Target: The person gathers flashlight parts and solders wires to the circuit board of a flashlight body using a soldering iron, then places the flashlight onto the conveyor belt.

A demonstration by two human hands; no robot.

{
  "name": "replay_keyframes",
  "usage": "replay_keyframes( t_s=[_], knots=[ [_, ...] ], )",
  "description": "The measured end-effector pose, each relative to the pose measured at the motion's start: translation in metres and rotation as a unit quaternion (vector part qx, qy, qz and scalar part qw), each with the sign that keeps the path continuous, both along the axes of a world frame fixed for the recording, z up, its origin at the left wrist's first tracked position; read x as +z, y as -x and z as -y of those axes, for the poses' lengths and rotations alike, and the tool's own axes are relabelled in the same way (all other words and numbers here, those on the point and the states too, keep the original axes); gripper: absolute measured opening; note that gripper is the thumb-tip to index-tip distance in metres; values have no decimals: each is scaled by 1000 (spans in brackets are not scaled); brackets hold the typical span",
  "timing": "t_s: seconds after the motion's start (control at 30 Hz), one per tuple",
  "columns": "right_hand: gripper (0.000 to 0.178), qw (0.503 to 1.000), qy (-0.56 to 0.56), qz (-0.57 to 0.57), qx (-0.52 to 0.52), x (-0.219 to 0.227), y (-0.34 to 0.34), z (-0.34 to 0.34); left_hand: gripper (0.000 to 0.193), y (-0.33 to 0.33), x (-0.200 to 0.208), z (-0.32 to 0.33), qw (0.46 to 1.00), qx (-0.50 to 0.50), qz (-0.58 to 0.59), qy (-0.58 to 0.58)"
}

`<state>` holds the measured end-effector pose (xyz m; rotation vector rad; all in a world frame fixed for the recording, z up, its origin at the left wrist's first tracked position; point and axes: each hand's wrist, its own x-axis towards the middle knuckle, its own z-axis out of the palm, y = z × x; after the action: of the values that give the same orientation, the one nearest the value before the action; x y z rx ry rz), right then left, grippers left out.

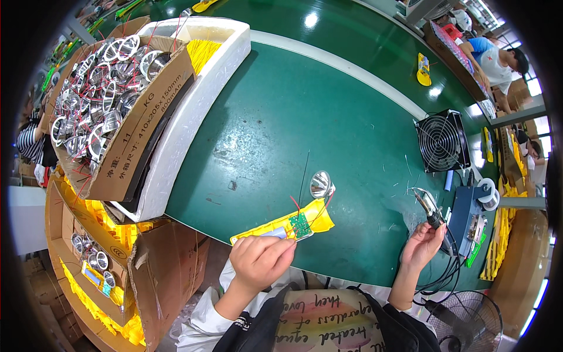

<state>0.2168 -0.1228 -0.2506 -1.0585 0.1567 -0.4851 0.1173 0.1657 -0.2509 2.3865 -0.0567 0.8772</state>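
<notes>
My left hand (261,262) grips the near left end of a yellow plastic lamp housing (322,216) on the green bench. In the housing lie a pale blue cylindrical battery (275,233) and a small green circuit board (300,224) with thin red and dark wires. Beyond the housing's far end rests a shiny cone-shaped reflector (320,184), a wire running from it towards the board. At the right, my right hand (421,243) is closed around the handle of a soldering iron (433,212). Its tip points up and left, apart from the housing.
A cardboard box of wired reflectors (105,88) sits in a white foam tray (220,79) at left. To the right stand a black fan (443,142), a blue soldering station (464,214) and a wire spool (488,195). Another person (498,61) works at far right, beyond a green conveyor (352,35).
</notes>
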Motion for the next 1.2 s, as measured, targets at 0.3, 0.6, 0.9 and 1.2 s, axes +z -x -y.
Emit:
replay_keyframes(
  t_s=[0.3,0.6,0.9,1.2],
  knots=[
    [20,993,-92,-12,68,3,-4,8,19,1,-3,0,1000,1,8,-4],
    [19,990,-101,16,94,6,-3,9,19,0,-3,0,1000,2,11,-1],
    [19,996,-70,10,61,6,-2,10,18,0,1,3,1000,8,2,16],
    [11,999,-10,-40,6,8,0,-3,21,2,-1,-2,999,-16,18,36]
  ],
)
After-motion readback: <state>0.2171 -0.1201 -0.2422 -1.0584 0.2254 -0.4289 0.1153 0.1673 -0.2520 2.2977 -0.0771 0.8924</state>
